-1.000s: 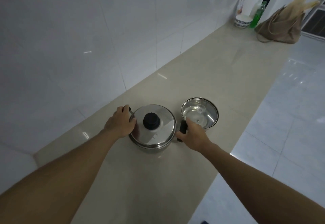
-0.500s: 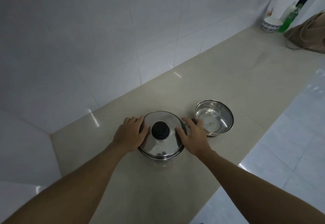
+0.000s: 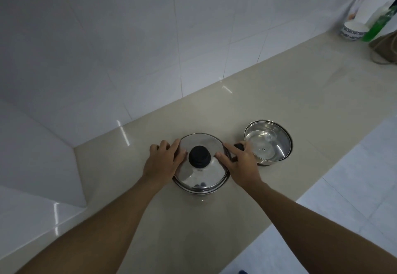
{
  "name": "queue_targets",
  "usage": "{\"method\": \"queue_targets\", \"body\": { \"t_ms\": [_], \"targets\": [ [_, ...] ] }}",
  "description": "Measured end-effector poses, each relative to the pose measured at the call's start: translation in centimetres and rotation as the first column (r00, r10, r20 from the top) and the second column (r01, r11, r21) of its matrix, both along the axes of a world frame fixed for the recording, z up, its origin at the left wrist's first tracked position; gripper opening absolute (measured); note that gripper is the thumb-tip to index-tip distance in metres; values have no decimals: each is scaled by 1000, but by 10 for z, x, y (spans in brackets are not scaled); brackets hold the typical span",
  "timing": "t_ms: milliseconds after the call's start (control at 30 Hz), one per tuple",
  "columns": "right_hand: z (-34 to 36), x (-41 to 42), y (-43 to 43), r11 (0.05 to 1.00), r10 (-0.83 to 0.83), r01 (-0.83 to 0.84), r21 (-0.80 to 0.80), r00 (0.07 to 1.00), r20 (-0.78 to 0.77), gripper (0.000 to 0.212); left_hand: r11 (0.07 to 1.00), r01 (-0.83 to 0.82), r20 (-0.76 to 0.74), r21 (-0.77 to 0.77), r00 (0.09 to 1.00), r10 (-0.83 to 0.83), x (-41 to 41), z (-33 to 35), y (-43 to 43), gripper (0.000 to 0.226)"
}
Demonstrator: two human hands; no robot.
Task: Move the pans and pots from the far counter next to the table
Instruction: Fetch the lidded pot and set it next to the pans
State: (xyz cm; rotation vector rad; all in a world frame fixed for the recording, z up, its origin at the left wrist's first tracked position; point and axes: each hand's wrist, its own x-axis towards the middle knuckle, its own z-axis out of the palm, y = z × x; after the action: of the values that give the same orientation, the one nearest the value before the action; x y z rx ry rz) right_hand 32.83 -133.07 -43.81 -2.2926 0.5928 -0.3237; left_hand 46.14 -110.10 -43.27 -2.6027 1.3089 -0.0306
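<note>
Gripping lidded pot (image 3: pixel 200 179), fingers (image 3: pixel 163 146) of left hand (image 3: pixel 164 162) and right hand (image 3: pixel 241 163) curled round it; lid (image 3: pixel 204 142) liable to slip if tilted.

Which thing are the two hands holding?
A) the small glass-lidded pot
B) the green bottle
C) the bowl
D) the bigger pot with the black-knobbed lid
D: the left hand and right hand grip opposite sides of the bigger pot, thumbs resting on its lid.
</note>
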Motion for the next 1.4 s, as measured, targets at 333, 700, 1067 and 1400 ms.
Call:
{"method": "queue_targets", "body": {
  "t_ms": [333,700,1067,1400],
  "targets": [
    [-4,-8,-13,989,141,-141,38,990,10,41,789,-594,-541,-161,721,433,-49,22,-1,55],
    [4,-27,-25,939,336,-340,55,939,72,29,580,-788,-560,-209,582,590,-136,38,1,52],
    [39,-18,46,816,551,-569,100,818,163,26,363,-888,-506,-283,460,730,-194,71,73,49],
    [52,-62,183,677,696,-726,122,686,212,33,149,-938,-477,-312,290,829,-305,95,188,44]
  ]
}}
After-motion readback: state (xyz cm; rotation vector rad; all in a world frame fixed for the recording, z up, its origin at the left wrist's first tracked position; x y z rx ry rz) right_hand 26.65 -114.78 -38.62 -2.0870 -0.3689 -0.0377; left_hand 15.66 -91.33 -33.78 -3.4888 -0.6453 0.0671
